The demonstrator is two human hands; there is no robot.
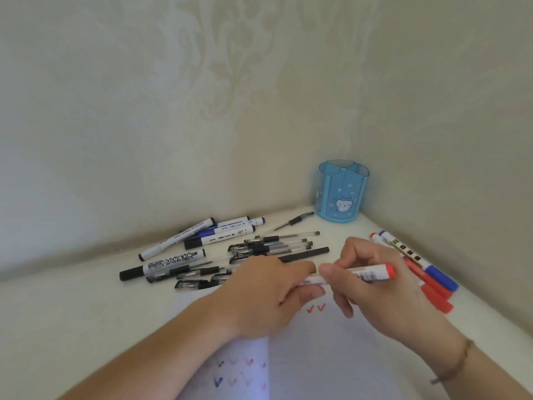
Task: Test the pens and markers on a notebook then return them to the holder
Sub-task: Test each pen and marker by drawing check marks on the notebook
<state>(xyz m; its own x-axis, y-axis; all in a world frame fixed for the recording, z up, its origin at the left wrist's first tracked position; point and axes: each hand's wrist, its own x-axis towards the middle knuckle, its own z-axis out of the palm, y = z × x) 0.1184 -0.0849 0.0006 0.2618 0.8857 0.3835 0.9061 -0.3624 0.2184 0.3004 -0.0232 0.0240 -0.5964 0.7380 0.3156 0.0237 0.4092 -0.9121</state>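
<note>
Many loose pens (259, 249) beside blue holder (343, 192)

The marker (363, 275) between the fingers (326, 269) is white with a red end. Red ticks (315, 308) mark the white notebook (317, 356) just below them. The holder (342, 192) is translucent blue with a white cartoon cat.

Scattered pens (259, 249) and markers (427, 272) flank an open lane to the holder (341, 194).

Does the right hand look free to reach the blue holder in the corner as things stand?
Probably yes: nothing stands between the right hand and the blue holder, though both hands currently hold the red-ended marker.
</note>
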